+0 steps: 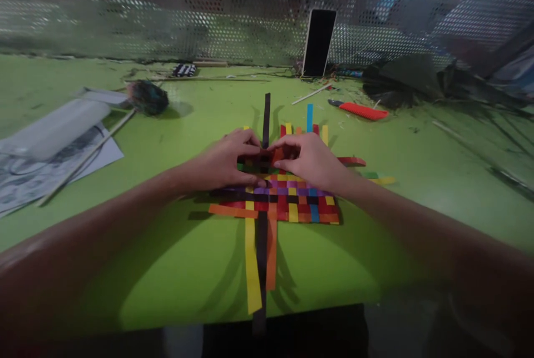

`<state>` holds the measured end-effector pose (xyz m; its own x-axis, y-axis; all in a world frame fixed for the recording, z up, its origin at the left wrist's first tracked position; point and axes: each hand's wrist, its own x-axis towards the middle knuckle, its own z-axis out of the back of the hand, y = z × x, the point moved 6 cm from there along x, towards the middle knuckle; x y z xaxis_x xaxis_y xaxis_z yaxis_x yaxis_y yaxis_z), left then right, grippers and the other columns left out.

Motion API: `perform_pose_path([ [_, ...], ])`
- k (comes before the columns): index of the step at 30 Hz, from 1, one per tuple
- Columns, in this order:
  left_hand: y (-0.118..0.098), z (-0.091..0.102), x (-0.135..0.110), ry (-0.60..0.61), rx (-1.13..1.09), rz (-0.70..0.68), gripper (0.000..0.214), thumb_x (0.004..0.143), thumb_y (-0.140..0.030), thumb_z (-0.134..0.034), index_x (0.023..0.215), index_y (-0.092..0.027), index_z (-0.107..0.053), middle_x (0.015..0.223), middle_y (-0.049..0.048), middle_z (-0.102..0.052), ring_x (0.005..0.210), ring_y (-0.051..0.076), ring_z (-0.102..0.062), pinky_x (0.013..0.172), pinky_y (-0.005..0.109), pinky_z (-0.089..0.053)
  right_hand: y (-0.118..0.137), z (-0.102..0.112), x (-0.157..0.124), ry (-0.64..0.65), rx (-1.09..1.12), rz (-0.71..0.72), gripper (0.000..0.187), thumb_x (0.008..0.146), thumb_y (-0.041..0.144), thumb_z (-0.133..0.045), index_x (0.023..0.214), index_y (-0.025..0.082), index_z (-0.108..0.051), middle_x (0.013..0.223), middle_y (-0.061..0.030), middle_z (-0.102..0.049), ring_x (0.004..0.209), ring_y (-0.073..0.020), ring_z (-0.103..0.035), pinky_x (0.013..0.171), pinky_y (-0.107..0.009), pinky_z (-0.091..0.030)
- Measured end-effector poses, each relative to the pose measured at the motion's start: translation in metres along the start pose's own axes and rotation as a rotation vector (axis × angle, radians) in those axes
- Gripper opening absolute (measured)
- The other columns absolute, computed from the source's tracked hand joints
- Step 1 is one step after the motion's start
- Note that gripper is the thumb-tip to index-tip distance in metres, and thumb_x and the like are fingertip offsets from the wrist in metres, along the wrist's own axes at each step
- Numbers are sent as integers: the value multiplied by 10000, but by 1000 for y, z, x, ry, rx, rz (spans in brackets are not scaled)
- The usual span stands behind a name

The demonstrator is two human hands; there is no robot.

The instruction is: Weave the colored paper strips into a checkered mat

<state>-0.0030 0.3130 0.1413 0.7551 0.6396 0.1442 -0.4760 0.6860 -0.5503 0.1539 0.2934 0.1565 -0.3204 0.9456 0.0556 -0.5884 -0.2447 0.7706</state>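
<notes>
A mat woven from coloured paper strips (287,205) lies on the green table (187,269). Long yellow, black and orange strips hang from it toward the table's near edge, and a black strip (266,116) sticks out at the far side. My left hand (227,160) rests on the mat's far left part with its fingers curled onto the strips. My right hand (311,160) is beside it, fingertips pinched on a red strip (352,161) that runs off to the right. The thumbs of both hands nearly meet above the weave.
A phone (319,42) leans against the perforated metal screen at the back. A red comb-like tool (362,111) lies at the back right. Printed papers (37,163), a thin stick (85,158) and a dark tuft (148,97) are on the left. Dark material is heaped at the far right.
</notes>
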Motion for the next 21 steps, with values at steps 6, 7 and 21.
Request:
perform_pose_path([
  [6, 3, 0, 0, 3, -4, 22, 516, 789, -606, -749, 1137, -226, -741, 1151, 90, -578, 1070, 295, -534, 928, 426, -481, 0, -1, 1, -45, -25, 63, 193, 871, 85, -680, 995, 180, -792, 949, -61, -772, 844, -201, -690, 793, -340, -539],
  [7, 3, 0, 0, 4, -7, 26, 523, 788, -609, -749, 1145, -227, -739, 1157, 92, -578, 1073, 296, -533, 927, 426, -483, -1, -1, 1, -48, -16, 65, 198, 872, 81, -674, 979, 190, -799, 949, -58, -774, 853, -204, -695, 802, -342, -543],
  [21, 1, -1, 0, 29, -17, 27, 587, 791, -679, -724, 1131, -201, -718, 1158, 102, -565, 1081, 296, -519, 978, 453, -460, -3, 0, 3, 45, 6, 117, 247, 776, 83, -790, 1010, 151, -752, 777, -5, -688, 702, -138, -615, 682, -284, -490],
])
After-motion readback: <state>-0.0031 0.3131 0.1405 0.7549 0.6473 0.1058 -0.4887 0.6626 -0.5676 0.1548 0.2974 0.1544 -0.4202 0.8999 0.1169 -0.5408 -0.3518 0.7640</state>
